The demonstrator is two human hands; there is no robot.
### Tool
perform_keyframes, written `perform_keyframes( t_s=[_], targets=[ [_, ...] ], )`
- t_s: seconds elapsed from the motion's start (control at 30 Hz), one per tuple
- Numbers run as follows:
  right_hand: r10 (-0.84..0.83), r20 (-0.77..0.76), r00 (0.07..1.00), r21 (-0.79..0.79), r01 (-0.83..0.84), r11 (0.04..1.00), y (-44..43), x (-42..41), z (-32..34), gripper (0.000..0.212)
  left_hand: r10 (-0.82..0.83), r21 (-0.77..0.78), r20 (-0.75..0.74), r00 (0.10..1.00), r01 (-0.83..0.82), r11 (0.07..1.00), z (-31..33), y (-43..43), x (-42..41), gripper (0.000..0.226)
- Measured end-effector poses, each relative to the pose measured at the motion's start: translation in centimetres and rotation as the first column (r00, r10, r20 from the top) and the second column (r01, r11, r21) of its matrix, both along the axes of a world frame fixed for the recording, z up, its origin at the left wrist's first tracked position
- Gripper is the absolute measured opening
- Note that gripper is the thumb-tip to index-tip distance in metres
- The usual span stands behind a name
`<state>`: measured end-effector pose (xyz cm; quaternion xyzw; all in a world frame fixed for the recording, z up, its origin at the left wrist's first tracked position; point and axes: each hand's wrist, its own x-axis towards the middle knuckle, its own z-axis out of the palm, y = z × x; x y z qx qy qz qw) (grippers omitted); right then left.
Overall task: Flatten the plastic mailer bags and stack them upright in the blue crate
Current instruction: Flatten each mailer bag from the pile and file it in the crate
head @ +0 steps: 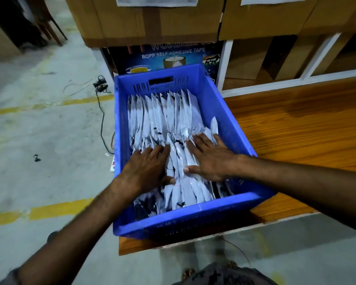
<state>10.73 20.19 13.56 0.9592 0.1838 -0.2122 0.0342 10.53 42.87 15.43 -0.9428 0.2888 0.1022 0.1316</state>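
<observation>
The blue crate (224, 103) sits on the left end of a wooden table, filled from front to back with several white and grey plastic mailer bags (162, 116) standing on edge in rows. My left hand (146, 169) lies flat on the bags in the near left part of the crate, fingers straight and pointing away from me. My right hand (210, 155) lies flat on the bags just to its right, fingers spread, thumb pointing left. Both hands press on the tops of the bags, with a narrow strip of bags showing between them.
The wooden table (296, 128) stretches to the right of the crate. Behind it stand a dark tape carton (173, 56) and large cardboard boxes (144, 19). Left is concrete floor with yellow lines, a black cable (101, 112) and a white power strip (112, 165).
</observation>
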Motion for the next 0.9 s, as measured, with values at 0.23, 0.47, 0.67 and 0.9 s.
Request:
perform_keyframes(
  t_s=[0.23, 0.47, 0.67, 0.9],
  targets=[
    [0.125, -0.005, 0.992, 0.006, -0.125, 0.992, 1.0, -0.2, -0.5, 0.086, 0.181, 0.132, -0.127, 0.975, -0.165, 0.977, -0.5, 0.2, -1.0, 0.129],
    [-0.111, 0.367, 0.923, 0.254, 0.015, 0.967, 2.9, 8.6, 1.2, 0.067, 0.203, -0.135, 0.086, 0.975, -0.191, 0.972, 0.3, -0.5, 7.1, 0.093],
    [-0.266, -0.131, 0.955, 0.154, 0.285, 0.946, 0.6, 13.0, -2.0, 0.076, 0.297, -0.005, -0.169, 0.940, -0.302, 0.953, -0.6, -0.7, 9.5, 0.099],
    [0.047, -0.070, 0.996, -0.042, -0.050, 0.998, 0.8, 4.0, 2.4, 0.110, 0.173, 0.114, -0.171, 0.970, -0.155, 0.981, 1.4, 0.4, 3.1, 0.131]
  ],
)
